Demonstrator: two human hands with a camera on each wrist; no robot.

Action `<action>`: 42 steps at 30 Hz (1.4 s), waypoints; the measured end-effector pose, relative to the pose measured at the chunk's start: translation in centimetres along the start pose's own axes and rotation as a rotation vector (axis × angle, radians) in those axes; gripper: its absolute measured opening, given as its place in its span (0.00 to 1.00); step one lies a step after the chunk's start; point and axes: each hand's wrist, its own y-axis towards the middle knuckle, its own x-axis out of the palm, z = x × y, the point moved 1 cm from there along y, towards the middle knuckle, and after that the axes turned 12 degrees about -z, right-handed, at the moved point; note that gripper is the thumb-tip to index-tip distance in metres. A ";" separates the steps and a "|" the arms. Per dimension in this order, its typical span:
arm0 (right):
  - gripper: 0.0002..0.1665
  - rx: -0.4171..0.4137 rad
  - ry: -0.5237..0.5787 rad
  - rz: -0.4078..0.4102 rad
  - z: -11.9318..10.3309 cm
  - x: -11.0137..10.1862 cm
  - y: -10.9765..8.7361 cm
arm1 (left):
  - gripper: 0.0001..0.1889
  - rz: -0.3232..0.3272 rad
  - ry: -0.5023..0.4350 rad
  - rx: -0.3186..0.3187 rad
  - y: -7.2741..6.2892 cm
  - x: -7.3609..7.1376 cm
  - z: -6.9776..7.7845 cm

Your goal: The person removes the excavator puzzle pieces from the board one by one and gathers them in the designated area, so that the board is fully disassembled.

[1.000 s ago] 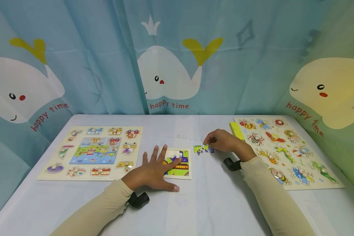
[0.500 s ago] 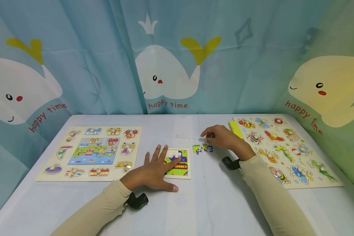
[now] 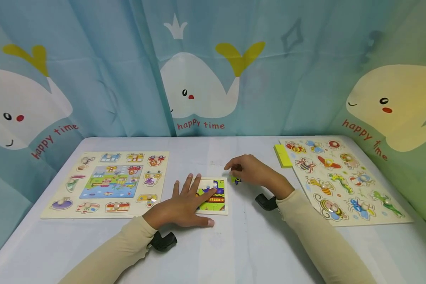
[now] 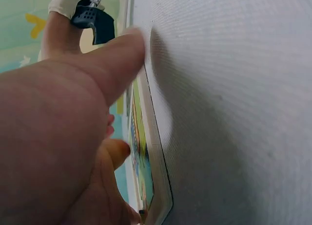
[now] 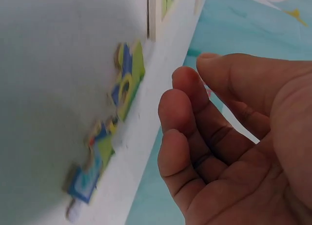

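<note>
Nearest on the table [image 3: 255, 244], the left hand [image 3: 184, 205] lies flat, fingers [image 3: 191, 184] straight and spread over the near-left part of the small jigsaw tray [image 3: 218, 197], thumb on the cloth. Just beyond, the right hand [image 3: 250, 170] hovers palm down over the loose jigsaw pieces [image 3: 236, 180], which lie just right of the tray. The head view hides its fingers; the right wrist view shows them loosely curled, grasping nothing, clear of the pieces [image 5: 114, 132].

left hand [image 3: 184, 207] flat; right hand [image 3: 250, 170] loosely curled
</note>
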 end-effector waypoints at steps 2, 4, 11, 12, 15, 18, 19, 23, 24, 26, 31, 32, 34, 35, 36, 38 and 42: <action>0.12 -0.026 -0.002 -0.005 -0.2 0.3 0.1 | 0.46 0.004 0.000 -0.003 0.0 0.0 0.1; 0.12 -0.039 0.004 -0.012 -0.3 0.5 0.0 | 0.45 0.006 -0.003 0.000 0.0 0.0 0.2; 0.11 -0.088 0.016 0.006 -0.8 1.2 0.1 | 0.42 0.004 -0.002 0.034 0.0 0.2 0.4; 0.11 -0.096 0.021 0.012 -0.9 1.3 0.1 | 0.42 0.006 -0.001 0.034 0.0 0.2 0.5; 0.12 -0.120 0.026 0.026 -1.0 2.0 0.5 | 0.41 0.010 0.005 0.025 -0.3 0.5 0.3; 0.12 -0.137 0.032 0.025 -1.0 2.4 0.6 | 0.41 0.007 0.011 0.017 -0.4 0.6 0.3; 0.12 -0.142 0.029 0.023 -1.0 2.4 0.6 | 0.41 0.003 0.015 0.015 -0.4 0.6 0.3; 0.12 -0.151 0.029 0.017 -1.1 2.4 0.6 | 0.41 -0.009 0.028 0.001 -0.2 0.4 0.5; 0.12 -0.145 0.028 0.013 -1.1 2.4 0.6 | 0.42 -0.009 0.029 -0.004 -0.2 0.4 0.6; 0.13 -0.131 0.028 0.005 -1.2 2.3 0.6 | 0.42 -0.005 0.037 -0.011 0.0 0.2 0.8; 0.12 -0.109 0.022 -0.014 -1.2 2.5 0.6 | 0.44 -0.008 0.046 -0.002 0.5 0.0 1.2; 0.12 -0.112 0.016 -0.014 -1.2 2.5 0.6 | 0.44 -0.012 0.047 0.001 0.6 -0.1 1.3; 0.12 -0.125 0.002 -0.011 -1.2 2.6 0.7 | 0.44 -0.026 0.054 0.005 0.7 -0.2 1.3; 0.12 -0.131 -0.004 -0.009 -1.1 2.6 0.7 | 0.44 -0.036 0.058 0.005 0.8 -0.3 1.3; 0.12 -0.133 -0.009 -0.009 -1.1 2.7 0.8 | 0.44 -0.044 0.062 0.006 0.8 -0.3 1.3; 0.12 -0.152 -0.026 -0.009 -1.2 2.6 0.8 | 0.44 -0.065 0.069 0.004 0.9 -0.5 1.2; 0.13 -0.193 -0.055 -0.029 -1.4 2.5 0.9 | 0.44 -0.096 0.067 -0.001 1.0 -0.6 1.1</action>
